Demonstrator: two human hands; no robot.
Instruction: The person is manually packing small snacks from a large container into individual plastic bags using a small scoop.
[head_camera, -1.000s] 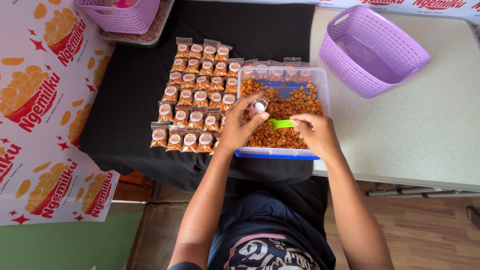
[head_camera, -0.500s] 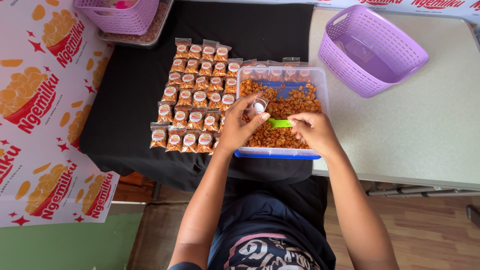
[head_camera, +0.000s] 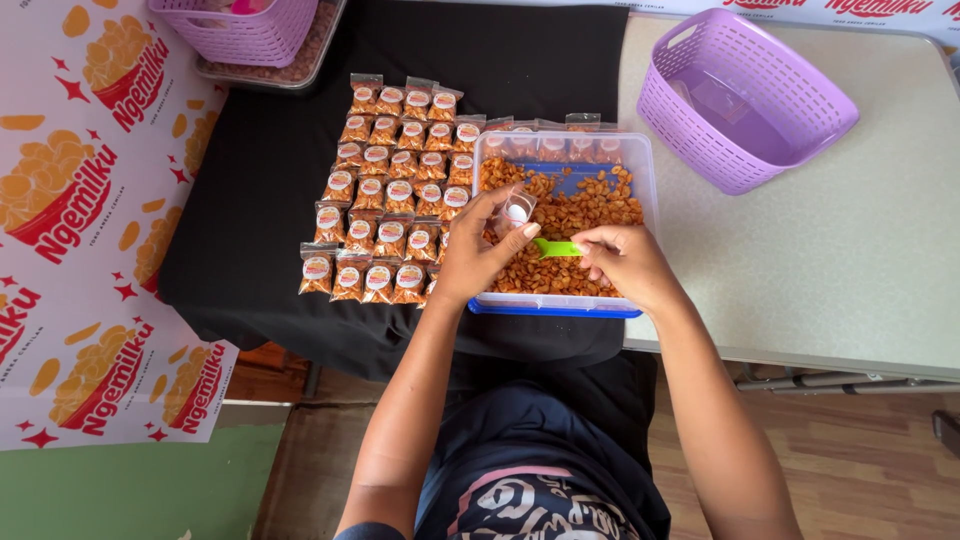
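While round-labelled orange packets (head_camera: 390, 190) lie leftward, hands grip small bag (head_camera: 515, 212) and green scoop (head_camera: 556, 248).

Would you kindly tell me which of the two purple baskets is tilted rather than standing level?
The large purple basket on the pale table at the right is tipped; the other purple basket, at top left, stands level on a tray.

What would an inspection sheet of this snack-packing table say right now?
Surface: black cloth beside a pale speckled tabletop.
Job's things: clear tub of orange snacks; small clear bag; green scoop.
Clutter: rows of filled packets; tilted purple basket; second purple basket on a tray.
Grippers: left hand holds the bag over the tub; right hand holds the scoop at the snacks.
Cables: nothing seen.
Surroundings: printed banner, wooden floor.
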